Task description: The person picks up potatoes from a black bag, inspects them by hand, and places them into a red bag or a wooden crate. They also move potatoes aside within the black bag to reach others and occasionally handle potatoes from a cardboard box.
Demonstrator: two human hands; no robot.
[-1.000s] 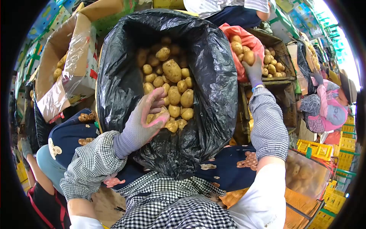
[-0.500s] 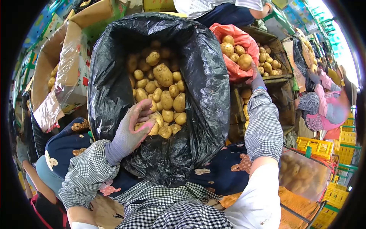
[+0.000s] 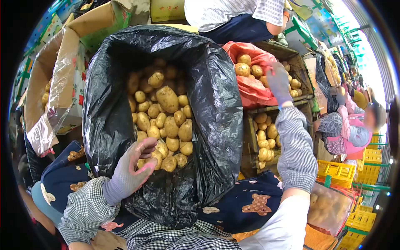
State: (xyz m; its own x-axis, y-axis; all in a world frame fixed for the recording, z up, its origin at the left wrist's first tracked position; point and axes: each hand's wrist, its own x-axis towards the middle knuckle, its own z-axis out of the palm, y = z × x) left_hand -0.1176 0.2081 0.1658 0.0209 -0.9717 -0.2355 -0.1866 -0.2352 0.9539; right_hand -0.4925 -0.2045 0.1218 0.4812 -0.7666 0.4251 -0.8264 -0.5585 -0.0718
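Note:
A large box lined with a black plastic bag (image 3: 216,125) stands in front of me, with many potatoes (image 3: 167,99) inside. My left hand (image 3: 130,168), in a grey glove with pinkish fingers, hovers over the near left part of those potatoes. Its fingers are apart and nothing is in them. To the right, my gloved right hand (image 3: 278,81) is over the right rim of a red plastic bag (image 3: 254,96), its slightly blurred fingers stretched out near the potatoes (image 3: 249,68) in that bag. I see no potato in this hand, though its palm side is hidden.
Crates of smaller potatoes (image 3: 266,137) stand right of the black-lined box. A cardboard box (image 3: 62,71) is on the left. A person in a striped shirt (image 3: 233,16) sits beyond the box; another in pink (image 3: 348,129) works at far right, near yellow crates (image 3: 337,173).
My view has shifted, so the boxes sit lower and farther left. My right hand has moved from beside the red bag's lower edge to over its right rim. My left hand stays open.

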